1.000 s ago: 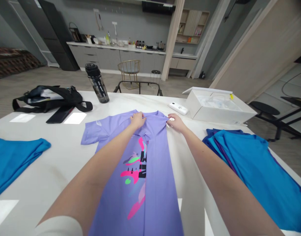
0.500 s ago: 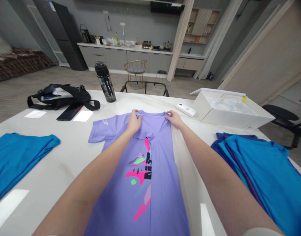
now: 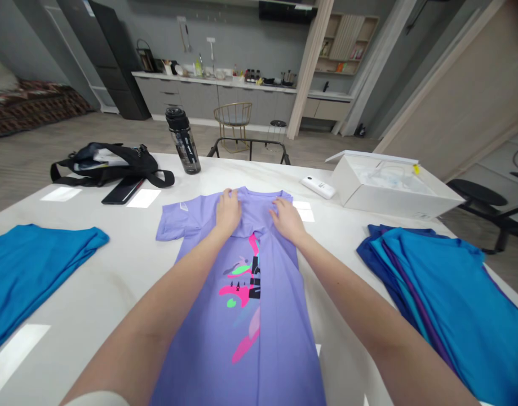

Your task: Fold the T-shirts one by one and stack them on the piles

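Lavender printed T-shirt [image 3: 279,316], lying lengthwise on a white table [image 3: 93,282], neckline farthest out. Left hand [image 3: 228,213] and right hand [image 3: 288,221]: fingers open, pressing flat either side of the neckline, evenly placed; any slight pinch is hard to tell.

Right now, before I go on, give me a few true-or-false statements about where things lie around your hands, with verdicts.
1. The left hand and the right hand rest on the lavender T-shirt near its collar. True.
2. The water bottle stands beside the white box. False: it stands near the far edge of the table, by the black bag, well left of the box.
3. The right hand holds the white device. False: the device lies on the table near the box, and neither hand touches it.
4. A stack of blue shirts lies to the right of the T-shirt, apart from it. True.
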{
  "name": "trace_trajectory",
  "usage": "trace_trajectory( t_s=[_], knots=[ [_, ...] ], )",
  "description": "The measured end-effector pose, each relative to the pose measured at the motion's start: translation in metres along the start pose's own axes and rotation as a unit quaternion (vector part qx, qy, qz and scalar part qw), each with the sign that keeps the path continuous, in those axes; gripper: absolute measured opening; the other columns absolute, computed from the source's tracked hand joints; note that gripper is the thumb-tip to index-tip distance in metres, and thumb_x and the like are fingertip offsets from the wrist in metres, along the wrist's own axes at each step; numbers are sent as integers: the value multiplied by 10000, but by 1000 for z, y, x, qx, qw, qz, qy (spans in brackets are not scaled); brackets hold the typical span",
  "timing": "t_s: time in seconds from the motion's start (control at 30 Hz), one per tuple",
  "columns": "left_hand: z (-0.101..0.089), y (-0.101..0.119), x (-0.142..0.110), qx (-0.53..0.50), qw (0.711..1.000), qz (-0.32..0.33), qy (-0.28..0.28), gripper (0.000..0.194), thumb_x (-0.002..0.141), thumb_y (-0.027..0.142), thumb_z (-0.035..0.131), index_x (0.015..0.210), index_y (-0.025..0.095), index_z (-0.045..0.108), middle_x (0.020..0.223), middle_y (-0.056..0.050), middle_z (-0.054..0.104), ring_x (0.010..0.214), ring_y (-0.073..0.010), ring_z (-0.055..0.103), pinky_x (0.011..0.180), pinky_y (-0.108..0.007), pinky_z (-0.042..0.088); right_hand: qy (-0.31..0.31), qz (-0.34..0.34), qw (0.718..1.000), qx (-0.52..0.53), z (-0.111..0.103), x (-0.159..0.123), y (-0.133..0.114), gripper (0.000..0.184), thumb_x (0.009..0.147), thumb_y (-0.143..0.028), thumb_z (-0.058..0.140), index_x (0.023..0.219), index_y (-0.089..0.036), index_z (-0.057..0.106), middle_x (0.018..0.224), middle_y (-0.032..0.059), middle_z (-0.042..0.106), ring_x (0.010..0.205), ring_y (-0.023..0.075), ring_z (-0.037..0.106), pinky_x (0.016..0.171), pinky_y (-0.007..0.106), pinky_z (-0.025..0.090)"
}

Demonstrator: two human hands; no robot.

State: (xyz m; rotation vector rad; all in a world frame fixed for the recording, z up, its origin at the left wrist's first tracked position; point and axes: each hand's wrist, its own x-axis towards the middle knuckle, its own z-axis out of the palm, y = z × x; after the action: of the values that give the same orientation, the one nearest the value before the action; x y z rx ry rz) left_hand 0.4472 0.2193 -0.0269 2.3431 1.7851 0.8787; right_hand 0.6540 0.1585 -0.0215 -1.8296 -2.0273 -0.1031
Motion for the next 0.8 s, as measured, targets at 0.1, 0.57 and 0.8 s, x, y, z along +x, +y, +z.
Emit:
trace_trajectory(
  t_s=[0.1,0.57,0.8],
  knots=[
    [1,10,-13,17,984,167,-51,475,986,168,372,1449,203,470,1539,-125,452,1393,-258,447,1160,-426,330,-87,-6,996,14,11,-24,-21,532,1050,-420,327,1472,-123,457,1547,159,440,1427,276,387,1173,453,275],
    [-30,26,-107,47,945,252,-205,599,1044,484,244,1559,192,334,1648,-117,261,1525,-276,230,1229,-535,170,-109,12,993,-33,-18,-108,-50,564,1049,-362,257,1556,-130,351,1633,129,294,1503,273,265,1213,498,184],
    [-54,40,-166,36,955,220,-195,555,1035,380,328,1566,220,302,1642,-126,280,1519,-281,249,1202,-584,216,-139,45,989,-26,-38,-183,-76,562,1050,-405,279,1572,-202,335,1635,106,297,1501,296,268,1203,549,184]
  ],
)
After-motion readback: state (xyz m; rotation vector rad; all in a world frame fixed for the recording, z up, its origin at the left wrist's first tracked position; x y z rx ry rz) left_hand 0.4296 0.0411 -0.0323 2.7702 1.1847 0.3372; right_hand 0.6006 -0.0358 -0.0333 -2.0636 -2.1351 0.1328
